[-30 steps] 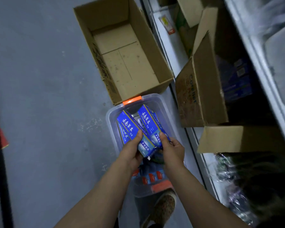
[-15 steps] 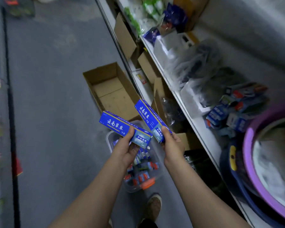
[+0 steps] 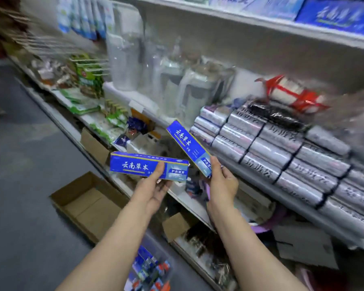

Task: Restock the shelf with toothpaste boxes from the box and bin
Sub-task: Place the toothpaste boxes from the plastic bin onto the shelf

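Observation:
My left hand (image 3: pixel 156 189) grips a blue toothpaste box (image 3: pixel 141 165) that lies level, thumb across its front. My right hand (image 3: pixel 222 182) holds a second blue toothpaste box (image 3: pixel 187 143) by its lower end, tilted up to the left. Both boxes hang in front of the shelf (image 3: pixel 267 186), level with its middle board. On the floor below my arms sits the clear bin (image 3: pixel 149 271) holding several more small boxes. The open cardboard box (image 3: pixel 86 204) lies on the floor to the left, its inside bare.
Stacked silver-wrapped packs (image 3: pixel 282 150) fill the middle shelf at right, with a red-and-white bundle (image 3: pixel 292 95) on top. Clear plastic-wrapped goods (image 3: pixel 177 85) stand behind. More blue toothpaste cartons (image 3: pixel 334 15) sit on the top shelf. Cardboard pieces (image 3: pixel 177 226) lean on the lowest shelf. Grey aisle floor (image 3: pixel 19 175) spreads left.
Both hands have lifted the two toothpaste boxes out of the bin up to shelf height. My view has swung from the floor up to the shelves.

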The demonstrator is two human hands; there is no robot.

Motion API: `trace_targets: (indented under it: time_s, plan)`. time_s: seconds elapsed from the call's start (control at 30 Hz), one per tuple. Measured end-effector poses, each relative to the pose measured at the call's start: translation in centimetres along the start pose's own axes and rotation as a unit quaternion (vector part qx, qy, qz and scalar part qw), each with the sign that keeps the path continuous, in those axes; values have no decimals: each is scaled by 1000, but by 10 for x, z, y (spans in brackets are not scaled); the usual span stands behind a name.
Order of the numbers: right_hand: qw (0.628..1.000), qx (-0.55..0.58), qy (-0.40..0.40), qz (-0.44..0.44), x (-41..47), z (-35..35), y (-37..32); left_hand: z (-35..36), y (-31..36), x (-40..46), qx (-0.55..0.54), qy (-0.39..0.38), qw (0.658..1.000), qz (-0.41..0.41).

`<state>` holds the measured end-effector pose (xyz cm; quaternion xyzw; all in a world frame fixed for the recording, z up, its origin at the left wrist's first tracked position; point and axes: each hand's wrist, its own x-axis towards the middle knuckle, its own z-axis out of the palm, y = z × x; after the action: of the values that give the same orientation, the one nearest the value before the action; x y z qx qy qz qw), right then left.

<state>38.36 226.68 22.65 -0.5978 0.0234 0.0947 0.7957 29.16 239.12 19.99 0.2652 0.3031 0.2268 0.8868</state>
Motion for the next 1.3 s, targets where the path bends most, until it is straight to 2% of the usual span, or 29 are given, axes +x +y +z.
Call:
trace_targets:
  time_s: [0.07,0.27,0.57,0.73,0.83,1.13,1.3]
  plan:
    - [997,37,27,-54,-9,-14,-47,38,4,-20,26,-46,999,12]
    - [971,19,126,-204,-29,-75,-170,148,-3,-81,46,-164,985,4]
    - [900,15,243,-362,-52,-167,-317,291,-19,-163,101,-286,953,15]
    - [873,67,276,-396,-55,-208,-379,352,-35,-192,94,-338,936,13]
    - [859,61,292,-416,-51,-232,-398,379,-50,-204,84,-365,927,12]
    - [827,-43,398,-395,-22,-304,-418,440,-100,-226,95,-421,902,-13]
    - [796,-122,456,-379,-12,-333,-429,463,-120,-234,110,-439,891,-12]
